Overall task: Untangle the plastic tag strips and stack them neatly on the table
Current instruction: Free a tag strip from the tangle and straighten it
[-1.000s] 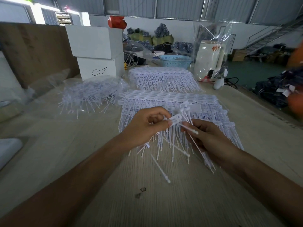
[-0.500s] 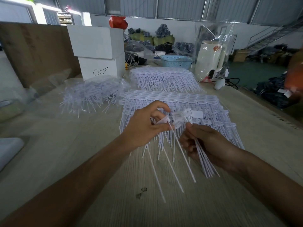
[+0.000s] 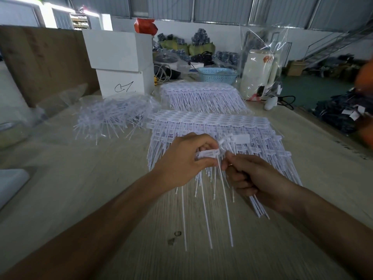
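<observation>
My left hand (image 3: 182, 158) pinches with curled fingers; my right hand (image 3: 256, 178) is a closed fist (both forearms reach forward, nearly touching).

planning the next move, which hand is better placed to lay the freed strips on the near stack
Left. The left hand pinches the separated tag strips by their heads, right at the near stack. The right hand grips the remaining bundle.

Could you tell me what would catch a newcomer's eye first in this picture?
Probably the two hands at centre: the left hand pinches a few white tag strips by their heads, while the right hand grips a bundle. Behind them lie two neat rows of stacked strips, with a tangled heap to the left.
</observation>
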Available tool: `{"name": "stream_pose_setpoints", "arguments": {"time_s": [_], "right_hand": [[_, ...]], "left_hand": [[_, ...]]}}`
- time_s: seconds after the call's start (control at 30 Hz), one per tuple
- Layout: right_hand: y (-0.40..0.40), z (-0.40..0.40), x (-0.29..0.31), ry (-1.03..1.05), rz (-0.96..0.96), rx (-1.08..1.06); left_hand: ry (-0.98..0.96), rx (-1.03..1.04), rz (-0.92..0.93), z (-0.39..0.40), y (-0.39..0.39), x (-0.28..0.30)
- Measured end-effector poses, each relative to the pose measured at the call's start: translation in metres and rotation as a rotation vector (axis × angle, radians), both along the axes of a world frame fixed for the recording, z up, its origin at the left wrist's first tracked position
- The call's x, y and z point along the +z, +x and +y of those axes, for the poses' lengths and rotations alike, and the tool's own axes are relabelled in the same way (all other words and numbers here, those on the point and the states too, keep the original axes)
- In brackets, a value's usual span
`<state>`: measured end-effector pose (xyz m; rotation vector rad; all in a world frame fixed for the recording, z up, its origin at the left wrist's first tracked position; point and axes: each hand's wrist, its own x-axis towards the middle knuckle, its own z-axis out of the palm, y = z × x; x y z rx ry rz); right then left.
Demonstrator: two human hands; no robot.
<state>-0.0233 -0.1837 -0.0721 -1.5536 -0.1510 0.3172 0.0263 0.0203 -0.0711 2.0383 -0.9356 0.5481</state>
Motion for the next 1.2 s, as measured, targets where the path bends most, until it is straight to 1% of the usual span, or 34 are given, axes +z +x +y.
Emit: {"name": "stream_pose_setpoints", "arguments": {"time_s": [0.1,0.2,0.27,0.37,0.43,0.5,0.57,0.63,0.7,0.83,0.9,1.07,1.13,1.2], "right_hand": [[-0.003,0.002,0.002,-0.047,-0.027,0.015],[-0.004,0.002,0.003,-0.058,-0.072,-0.022],[-0.003,0.002,0.004,-0.058,-0.11,-0.075],[-0.003,0.003,0.005,-0.065,-0.112,-0.106],[-0.003,0.003,0.005,-0.081,-0.121,-0.118],[-0.003,0.004,0.006,-0.066,-0.126,-0.148],[-0.003,0.004,0.005,-0.013,-0.109,-0.179],[-0.002,0.004,0.005,0.023,-0.093,-0.201],[-0.002,0.004,0.006,0.017,-0.093,-0.211],[-0.003,0.004,0.005,-0.044,-0.15,-0.192],[-0.003,0.004,0.003,-0.044,-0.172,-0.199],[-0.001,0.002,0.0,-0.097,-0.289,-0.246],[-0.001,0.001,0.0,-0.097,-0.32,-0.246],[-0.001,0.002,0.002,-0.079,-0.333,-0.234]], "left_hand": [[0.031,-0.015,-0.036,-0.002,-0.003,-0.001],[0.037,-0.054,-0.04,-0.003,-0.006,0.0],[0.031,-0.105,0.032,-0.001,-0.006,0.0],[0.068,-0.177,0.185,0.005,-0.005,0.001],[0.103,-0.209,0.203,0.008,-0.005,0.001],[0.124,-0.19,0.199,0.007,-0.005,-0.001],[0.136,-0.111,0.197,0.005,-0.003,-0.004],[0.173,0.003,0.115,0.004,0.0,-0.005],[0.194,0.074,-0.022,0.006,0.0,-0.003],[0.269,0.118,-0.313,0.007,-0.004,0.001],[0.302,0.111,-0.347,0.006,-0.006,0.001],[0.306,0.007,-0.214,0.004,-0.003,-0.003],[0.24,-0.031,-0.166,0.001,-0.003,-0.004],[0.135,-0.053,-0.077,-0.001,-0.001,-0.005]]}}
